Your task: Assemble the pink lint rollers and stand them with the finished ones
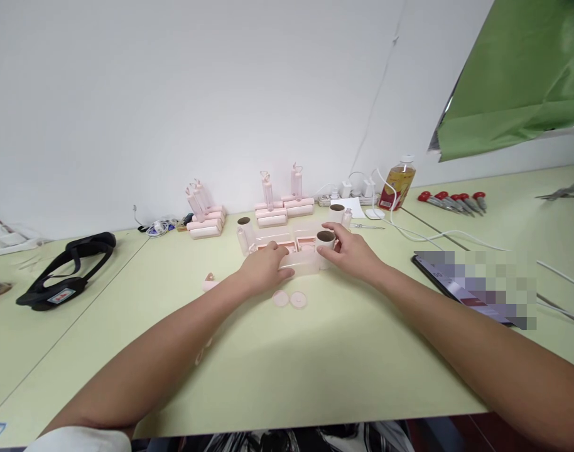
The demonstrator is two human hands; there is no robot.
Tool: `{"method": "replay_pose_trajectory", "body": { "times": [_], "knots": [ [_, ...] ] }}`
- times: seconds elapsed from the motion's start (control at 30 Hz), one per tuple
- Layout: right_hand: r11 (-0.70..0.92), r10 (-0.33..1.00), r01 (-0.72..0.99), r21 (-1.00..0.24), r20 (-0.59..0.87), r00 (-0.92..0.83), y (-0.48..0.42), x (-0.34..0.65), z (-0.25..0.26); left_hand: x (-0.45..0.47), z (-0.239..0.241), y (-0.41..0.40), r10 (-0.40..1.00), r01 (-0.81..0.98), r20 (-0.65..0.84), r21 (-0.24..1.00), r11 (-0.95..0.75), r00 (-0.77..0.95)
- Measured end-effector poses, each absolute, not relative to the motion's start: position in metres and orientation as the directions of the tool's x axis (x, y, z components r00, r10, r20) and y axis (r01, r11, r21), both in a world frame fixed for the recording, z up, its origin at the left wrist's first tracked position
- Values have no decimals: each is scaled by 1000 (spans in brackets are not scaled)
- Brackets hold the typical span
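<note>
My left hand (264, 265) rests on a pale pink plastic case (300, 260) lying flat on the table, its fingers curled over the case's near left edge. My right hand (350, 250) grips a white roll with a brown cardboard core (325, 240), which stands upright at the case's right end. Two small round pink caps (289, 299) lie on the table just in front of the case. Another white roll (336, 212) stands a little behind my right hand. A clear pink tube (244, 238) stands at the case's left.
Stacks of pink cases with upright handles (205, 221) (284, 209) stand near the wall. A bottle of yellow liquid (397, 183), red-handled screwdrivers (451, 201), white cables and a power strip (348, 191) lie right. A phone (461, 285) lies at right, black goggles (65, 270) at left.
</note>
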State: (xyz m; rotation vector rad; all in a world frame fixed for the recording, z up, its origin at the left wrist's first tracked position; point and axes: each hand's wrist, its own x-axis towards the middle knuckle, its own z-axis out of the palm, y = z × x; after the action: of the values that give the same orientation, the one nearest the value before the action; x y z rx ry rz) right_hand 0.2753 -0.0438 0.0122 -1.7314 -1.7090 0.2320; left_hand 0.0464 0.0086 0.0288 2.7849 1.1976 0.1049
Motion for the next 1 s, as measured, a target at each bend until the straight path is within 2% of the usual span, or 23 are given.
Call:
{"method": "replay_pose_trajectory", "body": {
  "times": [0.23,0.33,0.43,0.53,0.57,0.63,0.7,0.73,0.83,1.0],
  "knots": [
    [101,925,813,-573,355,135,-43,279,13,46,34,-9,753,747,145,103,-657,642],
    [129,906,812,-570,401,137,-44,280,16,41,38,-22,730,724,13,122,-679,683],
    [175,809,829,-531,557,186,-50,278,27,33,38,-33,703,719,-153,100,-688,694],
    [273,766,826,-492,631,122,-64,268,40,25,34,-38,689,715,-197,128,-687,698],
    [330,796,811,-483,604,37,-69,262,42,24,32,-39,688,715,-195,147,-684,699],
    [475,849,754,-454,462,-256,-79,250,44,24,28,-40,696,718,-176,178,-673,696],
    [571,820,694,-439,261,-509,-86,240,40,25,25,-39,694,710,-155,204,-674,703],
    [586,799,680,-440,173,-576,-87,236,37,25,25,-39,688,701,-145,219,-679,711],
    [566,783,699,-437,18,-622,-88,231,27,19,29,-37,707,704,-102,269,-658,700],
    [555,785,702,-445,4,-619,-83,236,21,-20,53,-30,903,879,-26,244,-410,429]
  ]
}}
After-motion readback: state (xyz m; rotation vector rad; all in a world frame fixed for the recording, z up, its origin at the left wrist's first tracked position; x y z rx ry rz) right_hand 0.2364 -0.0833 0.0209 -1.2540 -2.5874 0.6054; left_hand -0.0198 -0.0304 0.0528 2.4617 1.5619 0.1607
